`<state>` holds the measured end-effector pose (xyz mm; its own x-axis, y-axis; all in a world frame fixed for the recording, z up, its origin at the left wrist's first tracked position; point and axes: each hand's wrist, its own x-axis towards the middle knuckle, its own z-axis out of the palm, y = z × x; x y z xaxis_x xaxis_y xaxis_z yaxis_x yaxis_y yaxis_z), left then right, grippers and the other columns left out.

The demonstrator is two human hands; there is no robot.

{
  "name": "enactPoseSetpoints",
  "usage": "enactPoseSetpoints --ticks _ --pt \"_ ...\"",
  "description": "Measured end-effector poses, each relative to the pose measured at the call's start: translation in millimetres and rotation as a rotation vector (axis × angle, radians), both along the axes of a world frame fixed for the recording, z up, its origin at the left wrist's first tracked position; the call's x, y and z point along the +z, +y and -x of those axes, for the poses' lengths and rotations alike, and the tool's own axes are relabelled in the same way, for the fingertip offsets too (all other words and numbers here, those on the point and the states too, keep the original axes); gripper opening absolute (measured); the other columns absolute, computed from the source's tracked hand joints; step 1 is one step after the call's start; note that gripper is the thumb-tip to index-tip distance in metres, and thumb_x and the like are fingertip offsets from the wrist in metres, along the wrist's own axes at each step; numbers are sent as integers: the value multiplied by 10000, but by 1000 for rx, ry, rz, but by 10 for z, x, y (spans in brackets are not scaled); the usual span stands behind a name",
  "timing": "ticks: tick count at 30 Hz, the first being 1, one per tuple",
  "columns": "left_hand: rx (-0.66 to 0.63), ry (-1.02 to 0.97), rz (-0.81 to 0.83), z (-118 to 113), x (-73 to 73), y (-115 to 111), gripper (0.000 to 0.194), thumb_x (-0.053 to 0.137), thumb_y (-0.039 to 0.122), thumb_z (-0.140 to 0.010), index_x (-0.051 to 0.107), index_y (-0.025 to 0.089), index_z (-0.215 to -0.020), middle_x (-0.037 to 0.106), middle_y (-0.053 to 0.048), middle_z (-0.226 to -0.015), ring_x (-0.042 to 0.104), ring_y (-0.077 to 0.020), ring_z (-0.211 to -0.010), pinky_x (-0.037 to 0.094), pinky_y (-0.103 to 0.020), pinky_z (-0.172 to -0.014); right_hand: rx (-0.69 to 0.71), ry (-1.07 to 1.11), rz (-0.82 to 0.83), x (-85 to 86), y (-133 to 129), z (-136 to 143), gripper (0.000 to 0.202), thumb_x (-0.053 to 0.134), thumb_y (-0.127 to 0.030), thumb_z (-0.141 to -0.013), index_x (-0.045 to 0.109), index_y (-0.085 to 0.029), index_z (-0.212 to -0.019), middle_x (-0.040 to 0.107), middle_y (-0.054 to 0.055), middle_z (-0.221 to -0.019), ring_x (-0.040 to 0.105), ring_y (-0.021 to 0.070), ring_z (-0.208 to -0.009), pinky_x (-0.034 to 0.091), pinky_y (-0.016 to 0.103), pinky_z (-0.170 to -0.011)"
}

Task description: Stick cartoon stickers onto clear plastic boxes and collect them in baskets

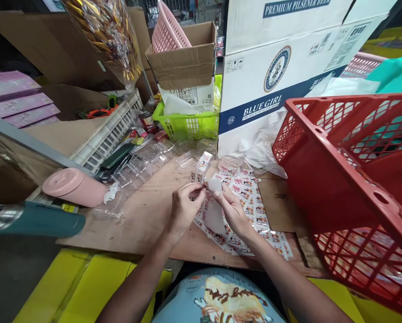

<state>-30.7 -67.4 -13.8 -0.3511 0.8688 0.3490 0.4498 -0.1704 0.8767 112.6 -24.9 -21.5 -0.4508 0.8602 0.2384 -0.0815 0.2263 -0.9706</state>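
In the head view, my right hand grips a curled sticker sheet between thumb and fingers, its pale backing turned partly toward me. The thumb and fingertips of my left hand are pinched at the sheet's upper left edge. Whether a single sticker is between them is too small to tell. Below and to the right lie sticker sheets with rows of small orange, red and black cartoon figures. Just beyond my fingers stands a small clear box with similar prints on it.
Clear plastic trays line the table's left side, near a pink tumbler and a teal bottle. A red crate borders the right. Behind are a white beer carton and a lime-green basket.
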Motion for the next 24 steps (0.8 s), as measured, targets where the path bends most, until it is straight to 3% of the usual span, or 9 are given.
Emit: enactPoseSetpoints --ticks 4,7,12,15,17,19,22,24 --pt "32 52 -41 -58 17 -68 165 672 308 -858 725 171 -932 693 -70 -935 662 -158 -803 558 -259 -720 -80 20 -79 -26 -50 35 332 523 -412 -960 680 -201 -757 575 53 -865 535 195 -866 438 308 -803" --pt "27 75 -19 -90 38 -88 161 663 331 -865 720 182 -888 670 -57 -873 634 -156 -760 523 -252 -686 -34 56 -33 -51 -70 48 286 575 -378 -933 706 -202 -750 616 60 -901 562 198 -878 453 309 -805" --pt "23 55 41 -118 -1 -83 162 610 329 -891 719 208 -886 672 -61 -886 618 -176 -774 500 -275 -730 -21 155 289 -122 -57 13 253 710 -421 -826 734 -181 -751 642 40 -793 567 181 -739 473 285 -676" --pt "55 5 74 -86 -63 -192 167 645 359 -870 698 208 -917 669 -55 -907 602 -170 -767 497 -271 -729 -163 247 429 -115 -12 -27 297 722 -465 -805 704 -172 -759 609 7 -666 508 128 -587 439 241 -541" --pt "29 -26 154 -51 -128 -324 195 678 387 -847 685 197 -806 654 -44 -830 578 -161 -734 489 -267 -723 -267 302 472 -78 24 -56 306 727 -477 -796 672 -177 -767 552 -24 -597 427 88 -497 376 204 -447" --pt "-82 -196 291 -35 -198 -449 250 728 425 -802 684 182 -767 659 -46 -809 589 -160 -737 493 -265 -723 -344 351 527 -27 38 -66 314 766 -463 -757 631 -181 -729 465 -57 -531 330 59 -435 288 183 -374" --pt "-280 -743 360 -73 -251 -515 487 744 534 -759 665 202 -1107 689 -89 -1096 650 -207 -948 522 -310 -833 -376 418 629 32 -18 -21 331 826 -418 -690 594 -182 -674 422 -74 -504 284 42 -403 221 178 -333" --pt "-350 -1055 305 -120 -237 -465 604 723 560 -772 582 230 -1259 630 -103 -1291 619 -240 -1131 510 -365 -943 -348 442 659 43 -85 30 312 828 -415 -681 626 -180 -712 506 -51 -546 356 55 -413 270 188 -342"
